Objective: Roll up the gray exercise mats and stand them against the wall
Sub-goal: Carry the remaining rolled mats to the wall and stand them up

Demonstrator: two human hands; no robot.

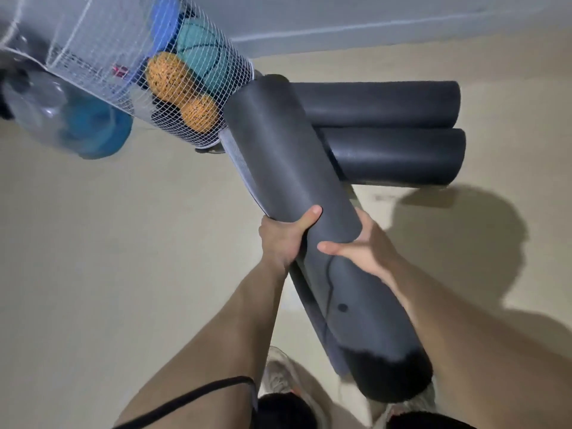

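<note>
- The left hand and right hand each have a closed grip around a rolled gray mat, held tilted above the floor.
- Two other rolled mats sit at the floor's far edge by the wall.
- Rolling looks done; standing this one remains.

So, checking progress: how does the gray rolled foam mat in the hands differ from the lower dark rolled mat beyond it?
The held gray rolled mat is gripped by the left hand and right hand; the lower dark rolled mat is untouched. The held one runs diagonally in view, the lower one sideways. Both are rolled up.
</note>
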